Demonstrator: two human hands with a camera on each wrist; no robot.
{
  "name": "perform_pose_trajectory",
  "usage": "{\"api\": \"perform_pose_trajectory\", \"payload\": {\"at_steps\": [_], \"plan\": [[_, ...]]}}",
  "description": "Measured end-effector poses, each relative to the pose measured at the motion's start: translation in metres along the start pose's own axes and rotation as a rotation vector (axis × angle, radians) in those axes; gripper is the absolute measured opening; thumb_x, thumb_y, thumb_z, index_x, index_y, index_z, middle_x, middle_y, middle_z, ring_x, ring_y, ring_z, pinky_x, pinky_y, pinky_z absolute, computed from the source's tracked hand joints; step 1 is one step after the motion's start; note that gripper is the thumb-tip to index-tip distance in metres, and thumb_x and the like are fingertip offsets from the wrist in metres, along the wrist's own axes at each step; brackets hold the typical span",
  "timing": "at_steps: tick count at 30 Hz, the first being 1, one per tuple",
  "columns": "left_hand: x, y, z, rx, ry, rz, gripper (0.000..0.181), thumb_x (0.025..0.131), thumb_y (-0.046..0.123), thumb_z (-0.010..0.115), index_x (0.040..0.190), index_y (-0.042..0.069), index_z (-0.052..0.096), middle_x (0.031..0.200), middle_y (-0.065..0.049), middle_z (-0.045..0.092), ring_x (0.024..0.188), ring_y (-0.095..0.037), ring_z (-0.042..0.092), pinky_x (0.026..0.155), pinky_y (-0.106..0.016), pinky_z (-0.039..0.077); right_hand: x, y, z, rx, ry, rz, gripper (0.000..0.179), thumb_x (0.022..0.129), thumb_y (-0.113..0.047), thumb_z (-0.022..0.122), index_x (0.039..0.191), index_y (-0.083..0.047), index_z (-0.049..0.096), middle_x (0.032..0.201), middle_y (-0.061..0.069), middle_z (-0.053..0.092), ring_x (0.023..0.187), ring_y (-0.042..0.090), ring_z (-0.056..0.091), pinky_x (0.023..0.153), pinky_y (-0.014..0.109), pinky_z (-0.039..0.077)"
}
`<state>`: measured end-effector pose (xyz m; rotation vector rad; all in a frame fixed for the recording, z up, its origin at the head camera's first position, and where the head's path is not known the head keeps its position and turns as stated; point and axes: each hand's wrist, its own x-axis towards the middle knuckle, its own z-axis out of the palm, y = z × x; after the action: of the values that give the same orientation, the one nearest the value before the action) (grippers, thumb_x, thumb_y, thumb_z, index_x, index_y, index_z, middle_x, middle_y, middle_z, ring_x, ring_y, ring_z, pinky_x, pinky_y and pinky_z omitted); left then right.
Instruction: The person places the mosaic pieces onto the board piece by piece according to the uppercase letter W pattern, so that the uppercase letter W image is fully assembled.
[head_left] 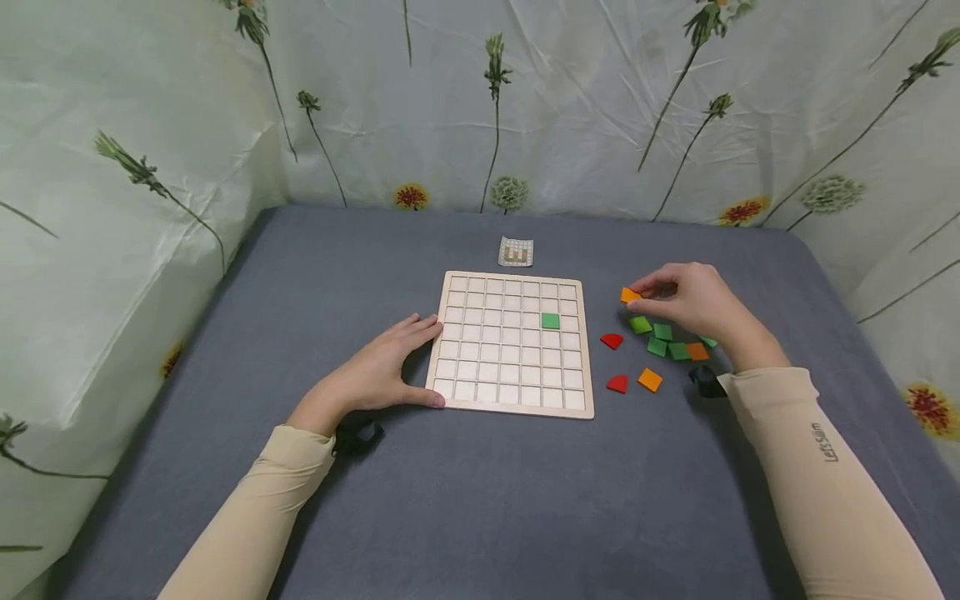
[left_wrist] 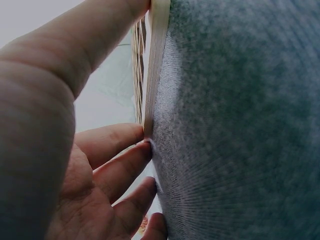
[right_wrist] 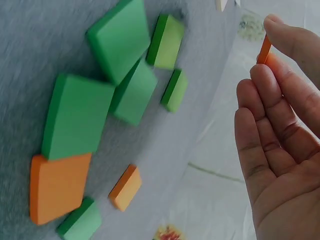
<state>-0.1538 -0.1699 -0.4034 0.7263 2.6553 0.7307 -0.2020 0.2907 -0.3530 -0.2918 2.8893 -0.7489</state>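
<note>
A wooden grid board [head_left: 512, 402] lies flat, with one green square tile [head_left: 551, 321] in a cell towards its upper right. My left hand [head_left: 382, 367] rests at the board's left edge, thumb by the lower corner and fingertips higher up. In the left wrist view, the thumb and two fingertips meet the board's side [left_wrist: 156, 65], fingers extended. Between thumb and fingers, my right hand [head_left: 693, 304] pinches an orange square tile [head_left: 629, 295], seen edge-on in the right wrist view. Below this hand lies a loose group of green tiles [head_left: 678, 351] with an orange one [head_left: 697, 351].
Two red quarter-round tiles [head_left: 612, 341] and another orange tile [head_left: 650, 380] lie between the board and the pile. Behind the board is a small printed pattern card [head_left: 516, 252]. Grey cloth [head_left: 480, 500] covers the table; a flowered curtain [head_left: 570, 108] hangs behind.
</note>
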Motion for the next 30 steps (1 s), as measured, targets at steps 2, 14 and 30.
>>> {"api": "perform_pose_trajectory", "payload": {"at_steps": [2, 14, 30], "plan": [[-0.001, -0.001, 0.000, 0.000, 0.003, -0.002, 0.116, 0.078, 0.050, 0.095, 0.168, 0.009, 0.036, 0.178, -0.009, 0.030, 0.168, -0.038, 0.017, 0.133, -0.061, 0.024, 0.001, -0.005, 0.003, 0.008, -0.005, -0.008, 0.041, 0.096, -0.036, 0.084, 0.125, -0.008, 0.080, 0.117, 0.015, 0.077, 0.110, 0.033, 0.071, 0.095, 0.053, 0.059], [-0.004, -0.001, 0.001, -0.008, 0.001, -0.005, 0.116, 0.078, 0.050, 0.095, 0.168, 0.010, 0.036, 0.178, -0.008, 0.030, 0.168, -0.038, 0.017, 0.133, -0.062, 0.024, 0.003, -0.028, 0.023, 0.018, -0.071, -0.058, 0.034, 0.096, -0.029, 0.084, 0.123, -0.009, 0.081, 0.117, 0.012, 0.078, 0.112, 0.031, 0.072, 0.099, 0.052, 0.059], [-0.001, -0.002, 0.001, -0.008, 0.005, -0.001, 0.116, 0.078, 0.051, 0.095, 0.168, 0.010, 0.036, 0.178, -0.008, 0.030, 0.168, -0.037, 0.017, 0.133, -0.062, 0.023, 0.011, -0.048, 0.049, 0.089, -0.108, -0.158, 0.026, 0.092, -0.022, 0.087, 0.116, -0.011, 0.083, 0.109, 0.006, 0.078, 0.098, 0.021, 0.073, 0.084, 0.034, 0.058]]}}
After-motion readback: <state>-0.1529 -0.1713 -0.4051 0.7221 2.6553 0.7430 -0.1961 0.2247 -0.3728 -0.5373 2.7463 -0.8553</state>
